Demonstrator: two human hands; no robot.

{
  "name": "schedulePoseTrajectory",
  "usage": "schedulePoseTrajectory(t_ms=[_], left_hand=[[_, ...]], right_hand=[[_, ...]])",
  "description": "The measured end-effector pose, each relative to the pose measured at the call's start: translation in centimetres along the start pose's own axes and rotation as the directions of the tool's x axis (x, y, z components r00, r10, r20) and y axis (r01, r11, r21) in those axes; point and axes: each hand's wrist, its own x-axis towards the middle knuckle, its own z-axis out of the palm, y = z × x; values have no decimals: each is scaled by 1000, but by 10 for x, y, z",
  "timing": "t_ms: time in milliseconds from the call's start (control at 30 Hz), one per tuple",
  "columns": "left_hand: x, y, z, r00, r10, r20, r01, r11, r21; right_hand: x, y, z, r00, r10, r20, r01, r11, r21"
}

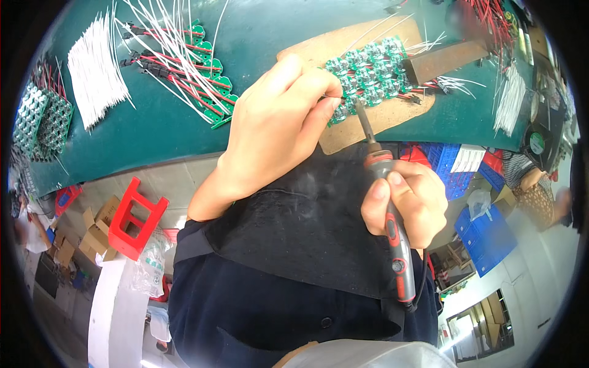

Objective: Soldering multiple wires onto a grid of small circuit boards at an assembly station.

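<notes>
My right hand [408, 202] grips a red and grey soldering iron [386, 208], its tip touching a cluster of small green circuit boards [368, 73] on a brown pad [380, 119]. My left hand [276, 129] rests at the left edge of the boards, fingers pinched on a thin wire against them. A dark metal block [445, 61] lies on the boards' right side. Faint smoke drifts below the tip.
On the green bench top [153, 129] lie a row of green boards with red and white wires [196, 67], a bundle of white wires [95, 70], a grid of green boards [40, 119] at left, and more white wires [509, 101] at right. Blue crates [485, 236] and a red stool [135, 218] stand on the floor.
</notes>
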Motion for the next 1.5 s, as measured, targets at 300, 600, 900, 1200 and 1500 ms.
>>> schedulePoseTrajectory(t_ms=[300,600,900,1200,1500], left_hand=[[-1,-4,7,997,45,-67,-46,999,-14],[-13,-7,-11,995,-68,-69,57,986,-154],[-19,-10,-3,997,12,-82,-19,996,-86],[-18,-11,1,988,42,-149,-47,998,-31],[-25,-7,-4,982,-28,-188,15,997,-71]], right_hand=[[0,-6,12,999,-40,8,40,999,-24],[-7,-8,10,986,-132,-101,133,991,3],[-4,-19,19,996,-49,70,48,999,20],[1,-23,19,995,-72,70,75,996,-41],[-4,3,-6,856,506,106,-484,712,508]])
